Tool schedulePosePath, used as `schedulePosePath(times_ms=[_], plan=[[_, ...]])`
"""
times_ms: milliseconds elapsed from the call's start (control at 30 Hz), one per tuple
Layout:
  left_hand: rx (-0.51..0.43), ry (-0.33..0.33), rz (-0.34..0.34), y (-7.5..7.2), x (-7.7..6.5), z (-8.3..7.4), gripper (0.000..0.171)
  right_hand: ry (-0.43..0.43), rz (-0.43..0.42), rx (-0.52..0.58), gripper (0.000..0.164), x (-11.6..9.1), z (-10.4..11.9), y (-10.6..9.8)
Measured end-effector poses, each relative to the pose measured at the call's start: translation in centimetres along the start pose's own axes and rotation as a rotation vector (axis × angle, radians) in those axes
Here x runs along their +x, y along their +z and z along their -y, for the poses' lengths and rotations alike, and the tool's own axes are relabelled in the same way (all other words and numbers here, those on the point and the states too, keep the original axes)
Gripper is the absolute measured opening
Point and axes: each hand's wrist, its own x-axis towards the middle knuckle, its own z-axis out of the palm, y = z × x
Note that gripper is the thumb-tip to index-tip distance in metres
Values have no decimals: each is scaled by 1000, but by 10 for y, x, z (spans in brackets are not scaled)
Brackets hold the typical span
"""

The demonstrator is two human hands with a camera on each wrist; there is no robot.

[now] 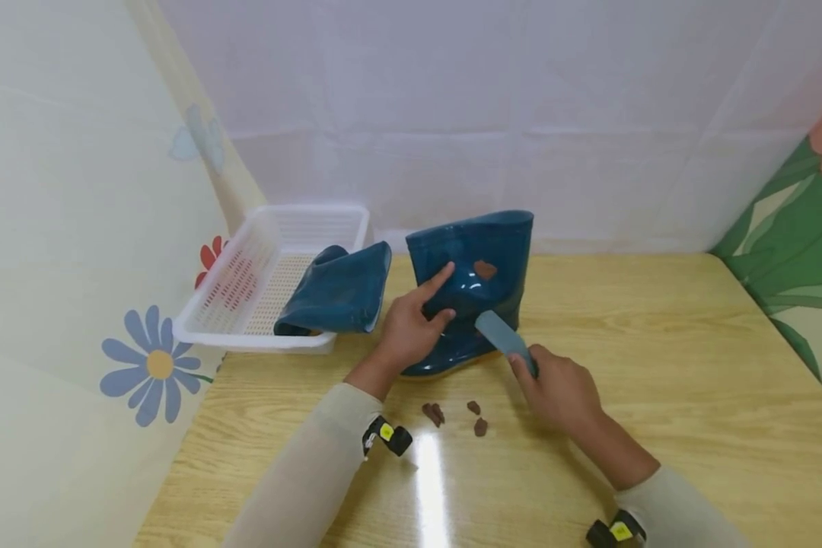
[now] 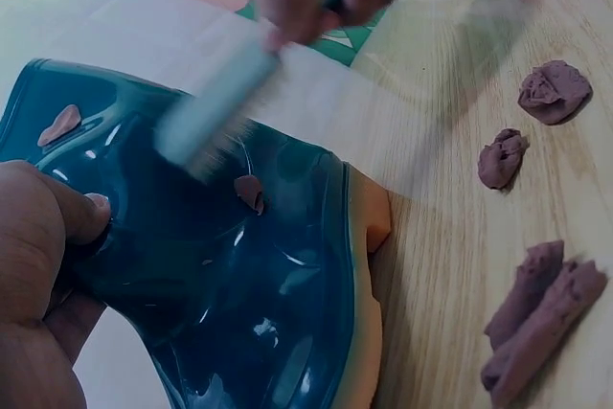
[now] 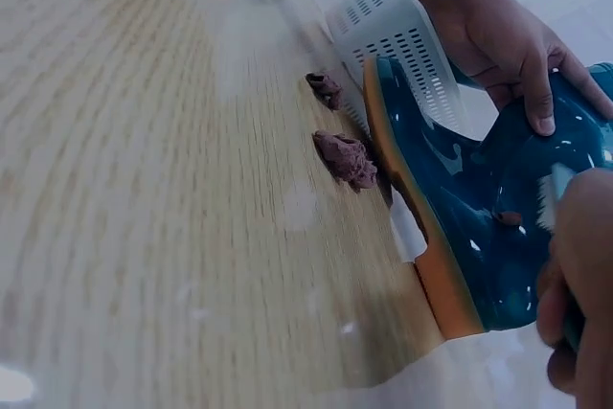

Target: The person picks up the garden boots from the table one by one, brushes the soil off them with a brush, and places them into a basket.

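A glossy dark-teal rain boot (image 1: 466,251) with a tan sole stands upright on the table. My left hand (image 1: 411,327) grips it round the front of the ankle, one finger stretched along the shaft. A light-blue brush (image 1: 496,335) is held by its handle in my right hand (image 1: 565,388); its bristles face the boot's ankle, and contact is unclear. One brown clay-like patch (image 1: 485,269) sticks to the shaft. Another brown patch (image 2: 249,193) shows lower down, near the bristles (image 2: 230,146). The handle is mostly hidden in my right hand.
Several brown lumps (image 1: 480,427) lie on the wooden table (image 1: 657,365) in front of the boot. To the left stands a white plastic basket (image 1: 274,342) with a second teal boot (image 1: 342,293) lying in it, its shaft over the rim. A pale cloth wall (image 1: 452,114) closes the back.
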Motion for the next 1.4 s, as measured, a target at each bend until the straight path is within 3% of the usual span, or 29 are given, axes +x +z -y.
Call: schedulePosePath(times_ms=[167, 433, 667, 900, 1133, 1400], plan=[[5, -4, 16, 1, 0, 0, 74, 39, 71, -24, 38, -2, -2, 5], [4, 5, -4, 0, 0, 1, 73, -29, -70, 7, 33, 0, 2, 2], [6, -14, 7, 1, -1, 2, 74, 68, 96, -20, 37, 0, 0, 4], [-1, -5, -7, 0, 0, 0, 73, 14, 5, 0, 34, -2, -1, 2], [2, -7, 5, -1, -1, 0, 73, 64, 143, -48, 37, -3, -3, -1], [-1, 20, -13, 0, 0, 1, 72, -11, 162, -82, 37, -14, -7, -9]])
